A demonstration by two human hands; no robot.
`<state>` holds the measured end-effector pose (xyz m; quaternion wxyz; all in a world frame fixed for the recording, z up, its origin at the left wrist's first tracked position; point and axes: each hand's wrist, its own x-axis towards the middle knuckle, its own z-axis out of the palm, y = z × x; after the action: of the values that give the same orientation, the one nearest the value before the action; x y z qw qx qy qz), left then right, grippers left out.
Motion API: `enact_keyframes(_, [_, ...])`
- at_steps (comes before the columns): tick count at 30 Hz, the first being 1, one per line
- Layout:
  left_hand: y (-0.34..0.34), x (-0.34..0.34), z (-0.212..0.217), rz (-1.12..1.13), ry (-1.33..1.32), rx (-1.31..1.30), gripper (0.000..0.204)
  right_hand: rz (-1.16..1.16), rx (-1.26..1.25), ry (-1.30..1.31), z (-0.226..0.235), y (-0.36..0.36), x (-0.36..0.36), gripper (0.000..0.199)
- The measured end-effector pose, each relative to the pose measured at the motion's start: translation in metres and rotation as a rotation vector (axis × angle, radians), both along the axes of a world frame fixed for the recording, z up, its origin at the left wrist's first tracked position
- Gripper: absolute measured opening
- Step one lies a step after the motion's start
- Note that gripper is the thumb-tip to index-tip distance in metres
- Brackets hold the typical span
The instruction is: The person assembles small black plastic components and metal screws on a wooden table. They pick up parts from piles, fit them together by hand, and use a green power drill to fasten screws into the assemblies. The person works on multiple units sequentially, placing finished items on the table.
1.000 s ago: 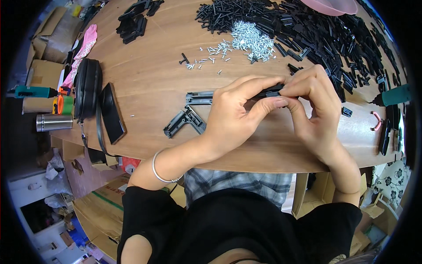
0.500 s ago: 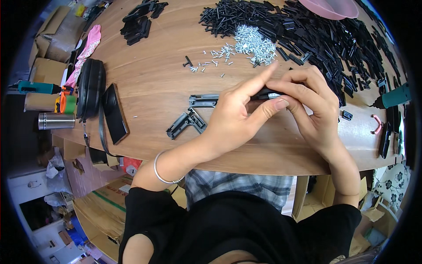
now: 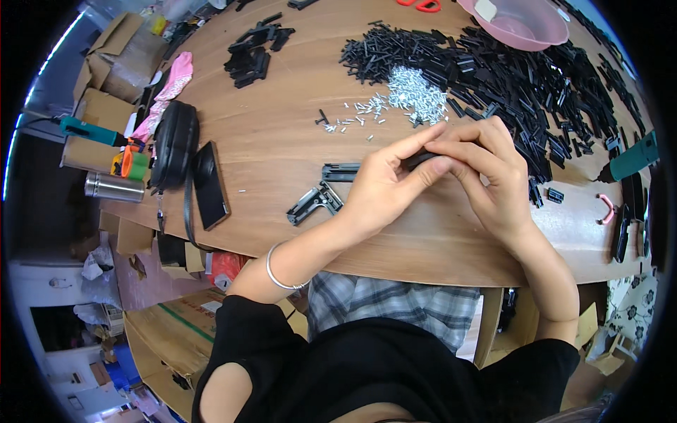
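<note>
Near the tabletop's left edge lay a black pouch and a phone. Two assembled black brackets sat just left of the left hand, whose fingers closed on a small black part together with the right hand, near the front edge. Beyond lay silver screws and black parts.

Two hands, one black part between the fingers. Two black brackets just left of fingers. One phone, one pouch, one pink bowl, one steel flask. Screws and black strips beyond fingers: too many to count.
</note>
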<state>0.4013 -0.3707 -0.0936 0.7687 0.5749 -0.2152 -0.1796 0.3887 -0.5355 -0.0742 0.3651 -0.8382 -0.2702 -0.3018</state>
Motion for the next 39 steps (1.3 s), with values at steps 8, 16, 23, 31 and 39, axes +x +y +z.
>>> enact_keyframes(8, [-0.003, -0.004, -0.001, -0.007, 0.029, 0.224, 0.048, -0.006, -0.005, 0.125, -0.002, -0.006, -0.009, 0.029])
enact_keyframes(16, [0.016, -0.003, 0.028, -0.046, -0.058, 0.713, 0.026, 0.156, 0.072, 0.42, 0.019, -0.041, 0.006, 0.045])
enact_keyframes(23, [0.07, 0.058, 0.009, 0.343, -0.631, 0.951, 0.024, -0.251, 0.298, 0.271, 0.032, -0.096, 0.022, 0.02])
enact_keyframes(31, [0.22, 0.224, -0.033, 0.666, -0.911, 1.774, 0.042, -0.817, -0.021, 0.038, 0.024, -0.18, 0.04, 0.016])
enact_keyframes(39, [0.189, 0.193, -0.013, 0.73, -0.495, 0.782, 0.032, -0.992, -0.282, 0.372, -0.004, -0.206, 0.054, 0.02])
